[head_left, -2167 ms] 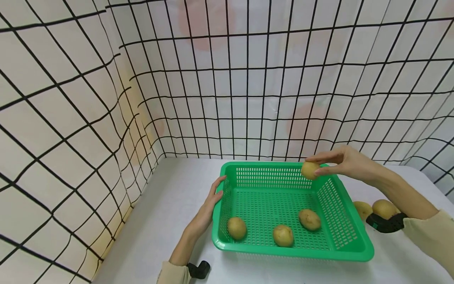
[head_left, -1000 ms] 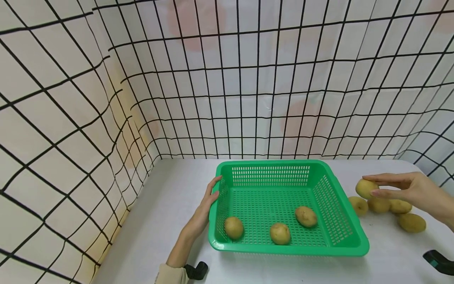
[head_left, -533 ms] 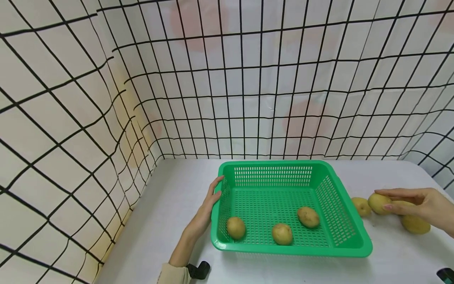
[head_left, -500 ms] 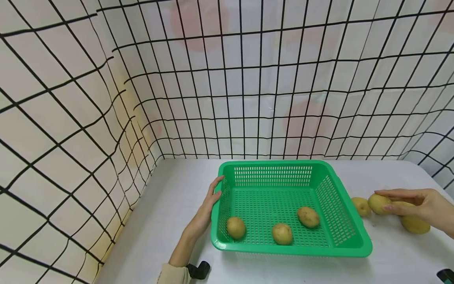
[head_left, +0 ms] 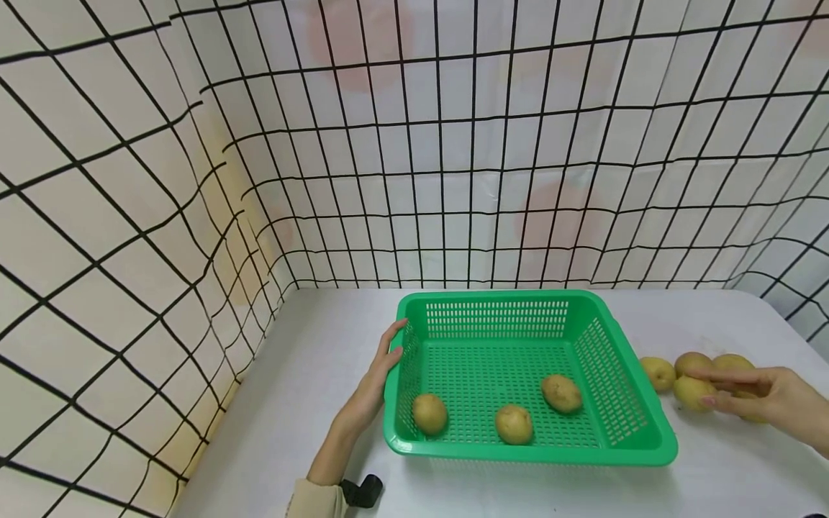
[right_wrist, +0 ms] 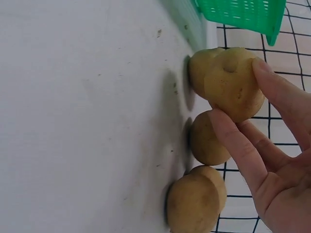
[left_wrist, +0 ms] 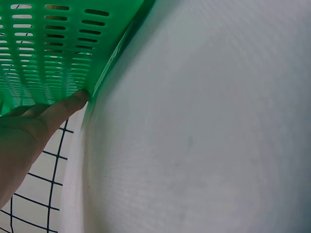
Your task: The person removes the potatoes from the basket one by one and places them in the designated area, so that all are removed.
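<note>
My left hand holds the left rim of a green perforated plastic basket; in the left wrist view its fingers lie against the outer wall. My right hand pinches a potato between thumb and fingertips, low over the table right of the basket. The right wrist view shows this potato overlapping another potato behind it. Inside the basket lie three potatoes: one at the left, one near the front, one toward the right.
Several loose potatoes sit close together on the white table right of the basket, including a potato by its wall and a potato farther right. A black wire grid over white sheeting stands behind and to the left.
From above the basket's back right corner, my right hand has carried the potato rightward and down beside the loose ones, then a little nearer me. My left hand stays on the rim.
</note>
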A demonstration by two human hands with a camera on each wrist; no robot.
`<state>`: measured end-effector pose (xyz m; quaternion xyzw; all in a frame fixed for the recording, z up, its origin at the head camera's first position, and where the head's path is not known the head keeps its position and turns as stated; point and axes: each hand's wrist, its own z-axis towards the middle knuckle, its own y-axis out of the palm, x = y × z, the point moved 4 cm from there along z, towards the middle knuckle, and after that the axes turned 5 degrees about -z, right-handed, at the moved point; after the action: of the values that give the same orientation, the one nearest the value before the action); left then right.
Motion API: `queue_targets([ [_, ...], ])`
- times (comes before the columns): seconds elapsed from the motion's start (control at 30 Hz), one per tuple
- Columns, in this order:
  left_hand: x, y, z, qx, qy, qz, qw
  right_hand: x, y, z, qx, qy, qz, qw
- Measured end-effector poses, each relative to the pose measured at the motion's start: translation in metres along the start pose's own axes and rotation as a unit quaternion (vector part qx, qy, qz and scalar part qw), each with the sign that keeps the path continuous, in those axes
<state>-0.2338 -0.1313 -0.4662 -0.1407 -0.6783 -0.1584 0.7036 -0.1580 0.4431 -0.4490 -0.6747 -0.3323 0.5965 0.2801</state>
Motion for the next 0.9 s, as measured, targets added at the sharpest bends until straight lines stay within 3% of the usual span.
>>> queue_targets([
  [0.3,0.000,-0.001,0.000,0.000,-0.001,-0.001,1.0000,0.006,0.007,-0.005,0.009,-0.006,-0.034,0.999],
  [0.57,0.000,-0.001,0.000,0.001,-0.002,-0.003,1.0000,0.013,0.009,-0.005,-0.001,0.018,-0.037,0.999],
  [0.9,0.001,0.000,0.000,0.001,-0.002,-0.005,1.0000,0.005,0.011,-0.006,0.022,0.001,-0.069,0.997],
])
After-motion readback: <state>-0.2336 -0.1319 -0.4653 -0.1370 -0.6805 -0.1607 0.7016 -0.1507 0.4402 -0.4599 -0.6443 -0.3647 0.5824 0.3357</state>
